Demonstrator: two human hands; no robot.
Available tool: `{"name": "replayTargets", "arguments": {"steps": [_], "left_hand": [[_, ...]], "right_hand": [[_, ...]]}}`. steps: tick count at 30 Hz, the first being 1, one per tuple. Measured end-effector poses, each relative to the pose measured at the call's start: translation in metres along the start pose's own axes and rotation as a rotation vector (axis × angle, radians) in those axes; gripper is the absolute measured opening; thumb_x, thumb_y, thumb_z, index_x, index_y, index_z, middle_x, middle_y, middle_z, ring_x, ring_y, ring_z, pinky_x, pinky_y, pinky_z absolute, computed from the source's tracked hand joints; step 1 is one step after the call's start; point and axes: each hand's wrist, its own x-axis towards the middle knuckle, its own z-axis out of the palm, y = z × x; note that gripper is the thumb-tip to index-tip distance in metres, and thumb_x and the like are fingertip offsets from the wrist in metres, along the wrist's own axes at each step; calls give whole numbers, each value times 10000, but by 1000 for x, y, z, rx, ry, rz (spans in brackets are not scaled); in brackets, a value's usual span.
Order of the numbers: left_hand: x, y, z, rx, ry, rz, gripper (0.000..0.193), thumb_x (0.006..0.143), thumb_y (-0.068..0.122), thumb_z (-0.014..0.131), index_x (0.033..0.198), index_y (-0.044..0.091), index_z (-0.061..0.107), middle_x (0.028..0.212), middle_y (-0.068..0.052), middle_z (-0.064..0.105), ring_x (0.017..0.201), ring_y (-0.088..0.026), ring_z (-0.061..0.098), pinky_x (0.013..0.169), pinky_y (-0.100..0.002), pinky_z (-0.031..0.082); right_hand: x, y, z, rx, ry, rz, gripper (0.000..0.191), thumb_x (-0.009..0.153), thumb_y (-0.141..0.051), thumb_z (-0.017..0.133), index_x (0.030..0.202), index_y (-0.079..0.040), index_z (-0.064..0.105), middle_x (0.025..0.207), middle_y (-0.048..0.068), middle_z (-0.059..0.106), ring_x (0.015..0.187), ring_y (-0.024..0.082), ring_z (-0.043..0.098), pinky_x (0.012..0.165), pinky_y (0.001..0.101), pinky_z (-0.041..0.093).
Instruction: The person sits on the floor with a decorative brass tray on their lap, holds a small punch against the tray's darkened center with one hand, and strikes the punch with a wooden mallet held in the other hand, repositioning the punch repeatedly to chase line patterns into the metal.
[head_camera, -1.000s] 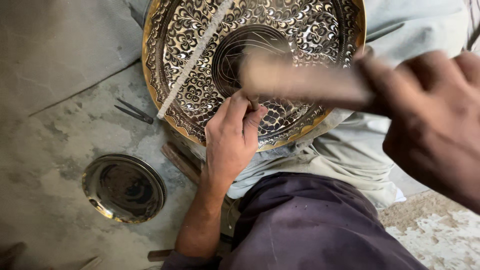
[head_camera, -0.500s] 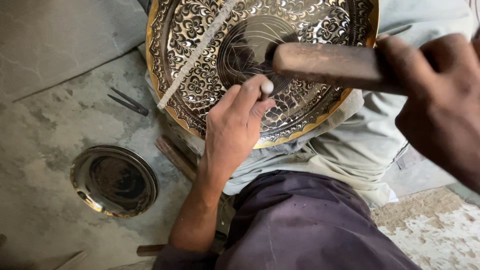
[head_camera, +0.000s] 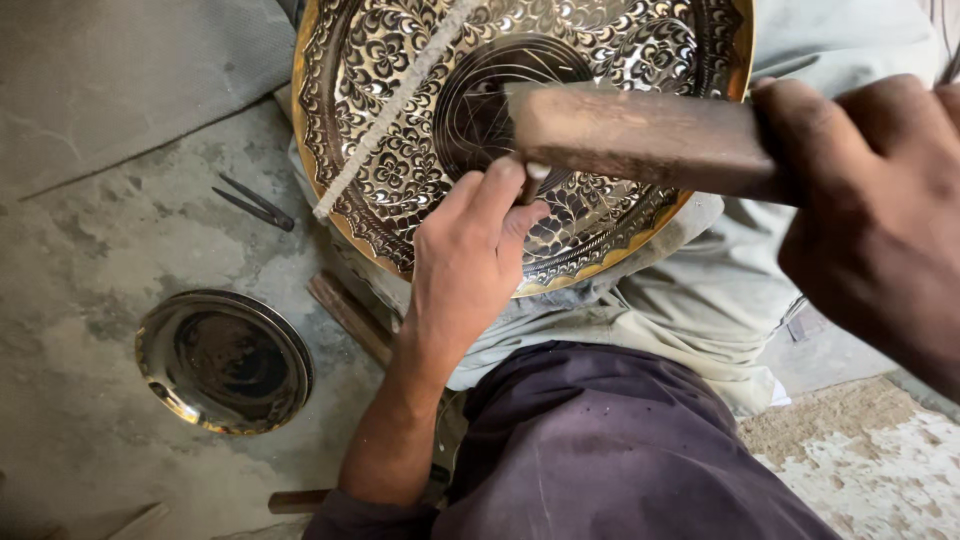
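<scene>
With mallet (head_camera: 640, 140) lowered since the previous frame onto chisel (head_camera: 532, 180): left hand (head_camera: 470, 265) fingers pinched shut around chisel, right hand (head_camera: 880, 215) fist wrapped on mallet, above engraved brass tray (head_camera: 400, 150).

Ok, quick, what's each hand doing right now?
Left hand: closed, pinching a small punch against the engraved tray.
Right hand: closed around a wooden mallet.

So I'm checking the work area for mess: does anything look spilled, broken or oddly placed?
Nothing looks spilled or broken. The engraved brass tray rests tilted on the lap, with a pale strip lying diagonally across it. Loose metal tools and a small plate lie on the floor.
</scene>
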Motion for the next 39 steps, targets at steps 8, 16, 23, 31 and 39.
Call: {"name": "replayTargets", "arguments": {"steps": [8,16,23,31,39], "left_hand": [[-5,-6,10,-124,60,-39,255,1059,106,725,1259,49,577,995,-58,682,839,-163,730,713,-308,596],[-6,-10,16,-43,72,15,267,1055,116,718,1265,46,570,994,-64,654,807,-163,698,672,-292,579],[-6,-8,15,-37,66,-3,236,1065,131,715,1237,44,580,1013,-78,664,828,-163,709,700,-292,600],[-4,-7,13,-51,39,3,263,1056,106,715,1268,28,581,1029,-93,668,854,-173,711,720,-298,603],[-4,-9,13,-48,16,1,259,1055,110,717,1260,48,571,1000,-73,659,830,-165,707,704,-295,599]], "right_hand": [[-8,12,10,-45,0,68,561,956,52,718,1503,-43,637,1044,234,642,920,327,628,782,405,517],[18,7,-4,627,-17,219,541,778,2,721,1281,-31,527,1033,148,671,916,248,661,753,381,536],[21,1,-17,350,77,26,543,841,186,654,1357,77,525,1118,278,637,976,383,647,790,451,537],[37,-7,-24,386,61,24,609,796,169,636,1375,8,537,1130,241,638,1011,342,677,829,396,556],[32,4,-24,19,6,-113,674,702,148,689,1338,-64,616,999,198,703,878,319,711,760,394,565]]}}
